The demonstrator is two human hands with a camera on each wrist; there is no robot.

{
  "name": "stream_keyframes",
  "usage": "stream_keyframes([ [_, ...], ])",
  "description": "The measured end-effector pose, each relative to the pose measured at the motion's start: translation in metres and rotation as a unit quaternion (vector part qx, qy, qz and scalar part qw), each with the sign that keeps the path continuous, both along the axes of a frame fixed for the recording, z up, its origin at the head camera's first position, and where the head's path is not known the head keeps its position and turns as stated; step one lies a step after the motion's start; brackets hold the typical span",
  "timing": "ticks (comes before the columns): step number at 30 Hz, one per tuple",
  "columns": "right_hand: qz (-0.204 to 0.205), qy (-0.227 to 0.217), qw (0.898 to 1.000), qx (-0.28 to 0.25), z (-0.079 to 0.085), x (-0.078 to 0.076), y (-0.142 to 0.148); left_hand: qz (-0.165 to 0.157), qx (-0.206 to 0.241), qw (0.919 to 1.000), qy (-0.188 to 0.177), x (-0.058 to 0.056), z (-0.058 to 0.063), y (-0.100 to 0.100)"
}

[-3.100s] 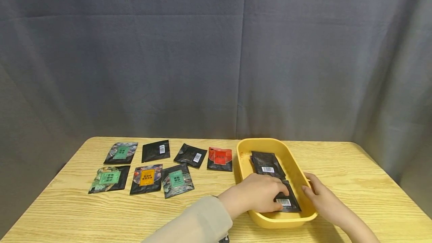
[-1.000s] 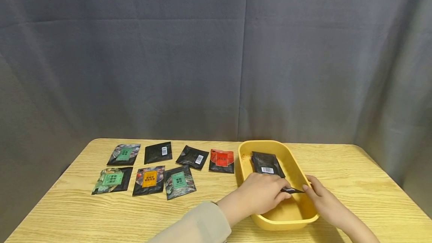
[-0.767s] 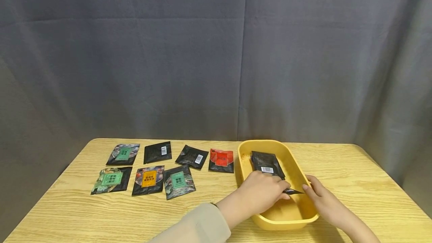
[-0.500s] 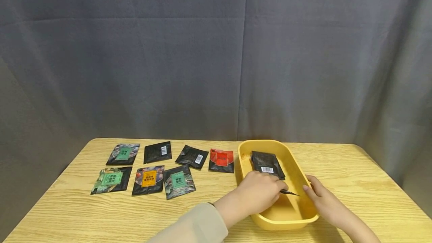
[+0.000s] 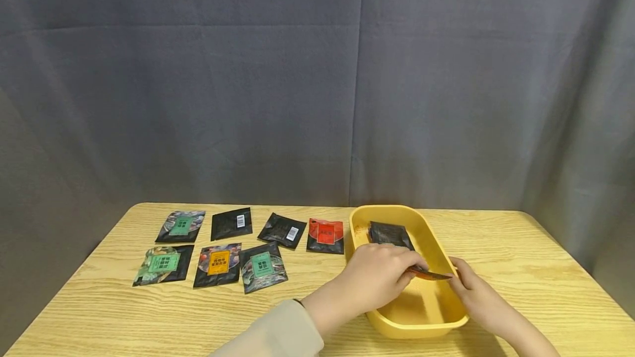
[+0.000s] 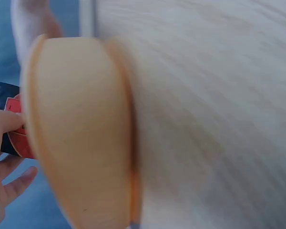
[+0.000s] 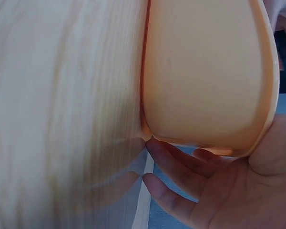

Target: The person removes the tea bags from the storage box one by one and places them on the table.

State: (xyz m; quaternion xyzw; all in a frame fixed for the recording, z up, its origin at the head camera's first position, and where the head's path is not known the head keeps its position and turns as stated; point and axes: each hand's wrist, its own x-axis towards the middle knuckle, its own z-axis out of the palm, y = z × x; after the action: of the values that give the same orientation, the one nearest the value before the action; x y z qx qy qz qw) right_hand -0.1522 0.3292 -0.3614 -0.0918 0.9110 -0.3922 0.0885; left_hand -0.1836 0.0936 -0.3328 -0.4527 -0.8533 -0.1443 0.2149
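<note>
My left hand [image 5: 377, 277] pinches a black-and-red sachet [image 5: 432, 274] by its edge, just over the yellow tub [image 5: 421, 330]. In the left wrist view the thumb presses on the red label of that sachet [image 6: 14, 104], near the tub wall [image 6: 81, 129]. Seen from the head, it is tilted nearly edge-on, its far corner right at my right thumb. My right hand [image 5: 478, 293] grips the tub's right rim, thumb over the edge and fingers along the outer wall [image 7: 205, 71]. Farther back inside the tub lie stacked black sachets [image 5: 389, 233], partly hidden by my left hand.
Left of the tub, sachets lie in two rough rows on the wooden table [image 5: 99, 318]: a red one [image 5: 325, 236], an orange-labelled one [image 5: 217, 265], several green-labelled ones [image 5: 263, 266] and black ones barcode-up [image 5: 231, 225]. A grey curtain [image 5: 248, 98] hangs behind.
The sachet lay flat, barcode up, on the tub's front floor; my left hand has peeled it up and raised it, turning its red side into view. My right hand stays on the rim.
</note>
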Motion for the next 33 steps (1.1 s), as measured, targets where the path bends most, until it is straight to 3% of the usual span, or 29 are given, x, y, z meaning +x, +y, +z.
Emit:
stream_keyframes([
  [3, 0.001, -0.008, 1.000, 0.003, 0.002, 0.001, 0.000, 0.000, 0.038, 0.9987, -0.032, 0.000, 0.011, -0.005],
  [8, -0.007, -0.009, 1.000, 0.002, 0.002, 0.001, -0.002, -0.001, 0.070, 0.9961, -0.053, -0.001, 0.022, -0.018],
  [15, -0.009, 0.003, 1.000, 0.010, 0.003, 0.003, -0.001, 0.010, 0.074, 0.9958, -0.054, 0.001, 0.028, -0.028],
  [23, -0.026, -0.005, 1.000, -0.002, 0.004, 0.002, -0.001, 0.012, 0.118, 0.9928, -0.019, 0.002, 0.031, -0.043],
  [33, -0.014, -0.013, 1.000, 0.007, 0.003, 0.000, -0.001, 0.015, 0.159, 0.9864, -0.038, -0.004, 0.033, -0.073],
])
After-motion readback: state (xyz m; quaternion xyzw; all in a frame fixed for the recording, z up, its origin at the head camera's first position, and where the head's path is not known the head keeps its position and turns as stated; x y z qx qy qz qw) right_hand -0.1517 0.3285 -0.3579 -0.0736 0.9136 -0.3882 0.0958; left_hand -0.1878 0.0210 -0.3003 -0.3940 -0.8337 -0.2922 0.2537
